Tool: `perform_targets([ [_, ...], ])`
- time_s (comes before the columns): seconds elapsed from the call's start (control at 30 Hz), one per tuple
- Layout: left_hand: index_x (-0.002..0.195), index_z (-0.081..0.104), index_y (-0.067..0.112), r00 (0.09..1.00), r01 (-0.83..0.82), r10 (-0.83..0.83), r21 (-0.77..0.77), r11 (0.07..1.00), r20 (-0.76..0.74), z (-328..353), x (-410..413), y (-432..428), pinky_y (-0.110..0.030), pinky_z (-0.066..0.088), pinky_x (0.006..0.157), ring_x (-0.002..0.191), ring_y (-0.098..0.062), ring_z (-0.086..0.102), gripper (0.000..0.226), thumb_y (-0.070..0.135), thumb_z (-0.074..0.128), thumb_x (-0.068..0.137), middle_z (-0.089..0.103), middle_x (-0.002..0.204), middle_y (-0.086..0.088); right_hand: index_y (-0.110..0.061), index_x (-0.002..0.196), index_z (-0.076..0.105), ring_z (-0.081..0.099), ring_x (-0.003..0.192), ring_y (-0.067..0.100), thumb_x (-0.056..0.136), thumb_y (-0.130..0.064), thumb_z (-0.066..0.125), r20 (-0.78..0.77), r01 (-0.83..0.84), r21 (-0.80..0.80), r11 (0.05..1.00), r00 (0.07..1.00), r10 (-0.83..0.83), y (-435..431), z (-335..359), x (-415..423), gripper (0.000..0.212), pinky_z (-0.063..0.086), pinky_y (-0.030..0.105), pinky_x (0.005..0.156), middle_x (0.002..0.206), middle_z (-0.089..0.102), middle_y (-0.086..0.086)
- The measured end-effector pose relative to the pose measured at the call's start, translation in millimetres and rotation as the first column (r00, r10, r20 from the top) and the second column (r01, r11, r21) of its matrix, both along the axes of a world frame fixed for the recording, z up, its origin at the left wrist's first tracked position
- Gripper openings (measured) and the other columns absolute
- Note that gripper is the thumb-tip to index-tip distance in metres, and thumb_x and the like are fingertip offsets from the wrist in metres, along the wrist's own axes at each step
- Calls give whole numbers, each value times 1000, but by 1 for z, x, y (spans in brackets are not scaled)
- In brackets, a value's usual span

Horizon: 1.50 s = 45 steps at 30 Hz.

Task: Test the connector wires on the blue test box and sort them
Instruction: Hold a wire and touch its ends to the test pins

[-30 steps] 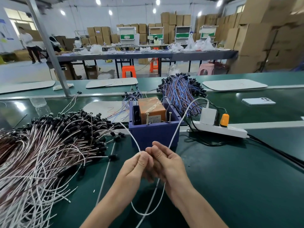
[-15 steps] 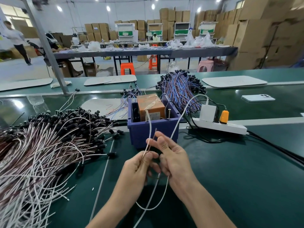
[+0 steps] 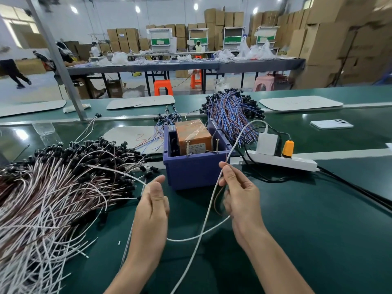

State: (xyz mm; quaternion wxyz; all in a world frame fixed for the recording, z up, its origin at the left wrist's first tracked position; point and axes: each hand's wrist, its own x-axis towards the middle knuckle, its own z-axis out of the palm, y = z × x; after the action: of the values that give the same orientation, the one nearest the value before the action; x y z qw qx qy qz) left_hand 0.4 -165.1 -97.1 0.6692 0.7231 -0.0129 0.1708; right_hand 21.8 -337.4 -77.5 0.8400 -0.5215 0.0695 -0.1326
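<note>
The blue test box (image 3: 195,169) stands in the middle of the green table, with an orange block (image 3: 192,133) inside and two upright screws (image 3: 187,146) at its front rim. My right hand (image 3: 240,198) is just in front of the box's right corner and pinches a thin brown-and-white connector wire (image 3: 216,201) between thumb and forefinger. My left hand (image 3: 153,201) is held up to the left of it with relaxed fingers and nothing in them. One wire of the big white-and-brown pile (image 3: 53,187) reaches its fingertips.
A white charger cable (image 3: 201,221) runs from the power strip (image 3: 282,163) past my right hand toward me. A pile of blue-and-red wires (image 3: 231,113) lies behind the box. A phone (image 3: 331,124) lies far right, and white boards (image 3: 299,102) rest on the far belt.
My hands were together on one wire in front of the box. They have drawn apart: the left let go and moved left toward the pile, while the right kept the wire and rose.
</note>
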Motion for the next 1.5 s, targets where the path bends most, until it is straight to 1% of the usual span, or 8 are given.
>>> perform_targets([
  [0.13, 106, 59, 48, 997, -40, 36, 51, 998, 62, 5, -2, 2, -29, 27, 50, 50, -9, 28, 31, 53, 29, 105, 35, 60, 10, -25, 98, 79, 35, 40, 2, 99, -28, 63, 4, 20, -74, 997, 1000, -20, 3, -2, 0, 17, 31, 11, 38, 63, 58, -6],
  [0.23, 133, 53, 47, 993, -97, 88, 116, 989, 84, 7, 4, 7, -34, 34, 52, 55, -12, 35, 32, 41, 36, 107, 48, 69, 7, -24, 104, 75, 44, 43, 0, 102, -26, 59, 34, 43, -148, 988, 999, -39, 4, -5, 1, 16, 37, 9, 44, 64, 59, -5],
  [0.33, 154, 24, 43, 986, -142, 124, 174, 974, 112, 11, 13, 14, -26, 40, 58, 56, -6, 43, 50, 34, 38, 108, 56, 71, 7, -21, 111, 69, 45, 44, 0, 103, -24, 57, 52, 55, -152, 987, 997, -48, 4, -5, 2, 14, 39, 10, 46, 64, 59, -3],
  [0.5, 125, 47, 56, 955, -213, 121, 344, 915, 272, 12, 19, 3, -31, 31, 43, 43, -7, 36, 27, 45, 35, 103, 50, 63, -6, -22, 111, 63, 53, 53, -1, 103, -25, 58, 105, 81, -198, 977, 993, -61, 9, -10, 4, 11, 45, 11, 56, 65, 64, -4],
  [0.63, 129, 63, 34, 959, -254, 166, 431, 866, 232, -2, 20, -3, -19, 27, 42, 40, -9, 33, 35, 34, 42, 101, 41, 48, 11, -23, 108, 63, 60, 65, 4, 103, -25, 58, 113, 122, -178, 976, 988, -103, 9, -14, 8, 7, 48, 11, 67, 63, 66, -5],
  [0.73, 131, 55, 35, 964, -243, 155, 474, 846, 216, -1, 17, -5, -22, 28, 42, 39, -11, 36, 33, 32, 44, 100, 43, 47, 11, -23, 107, 63, 60, 64, 4, 102, -25, 59, 113, 136, -159, 978, 986, -119, 10, -15, 11, 7, 48, 10, 68, 63, 67, -4],
  [0.83, 114, 49, 40, 963, -232, 127, 487, 842, 240, 0, 14, -7, -22, 23, 38, 36, -11, 34, 18, 28, 47, 101, 45, 49, 9, -24, 107, 64, 61, 66, 6, 102, -27, 60, 119, 140, -150, 979, 985, -122, 12, -16, 14, 7, 48, 10, 70, 65, 70, -2],
  [1.5, 98, 61, 29, 956, -271, 178, 471, 840, 232, -2, 7, -5, -19, 26, 41, 37, -11, 35, 13, 20, 51, 95, 40, 43, 10, -22, 105, 63, 60, 58, 2, 102, -24, 59, 122, 172, -175, 969, 981, -152, 19, -7, 23, 5, 46, 10, 57, 62, 70, -3],
])
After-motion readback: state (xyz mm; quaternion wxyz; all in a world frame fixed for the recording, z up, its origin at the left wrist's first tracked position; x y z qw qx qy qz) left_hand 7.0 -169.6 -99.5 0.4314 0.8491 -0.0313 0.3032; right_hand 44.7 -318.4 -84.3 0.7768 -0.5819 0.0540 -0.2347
